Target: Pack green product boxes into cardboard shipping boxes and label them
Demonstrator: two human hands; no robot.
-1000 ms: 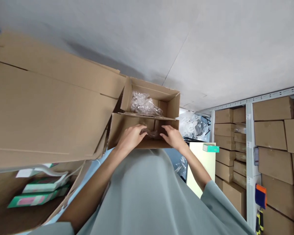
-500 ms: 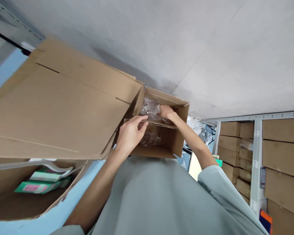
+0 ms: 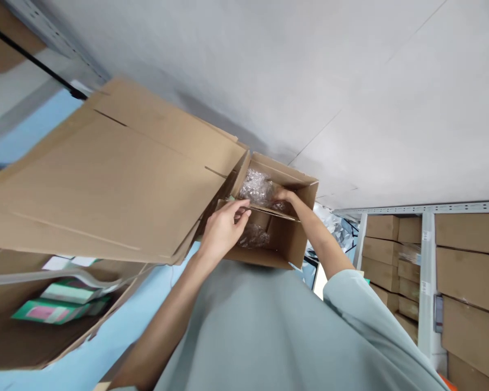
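Observation:
Two small open cardboard boxes stand side by side in front of me. Crumpled clear bubble wrap lies in the far box, and my right hand reaches into it against the wrap; its fingers are mostly hidden. My left hand is at the left end of the wall between the boxes, its thumb and forefinger bent around the cardboard edge. More clear plastic wrap sits in the near box.
Large flat cardboard sheets lean on the left. Below them, a big open carton holds green-and-white packets. Shelves with stacked cartons stand on the right. A grey wall rises behind the boxes.
My right hand has gone deeper into the far box, its fingers now more hidden. My left hand's thumb and forefinger are closer together at the edge. The view has shifted slightly.

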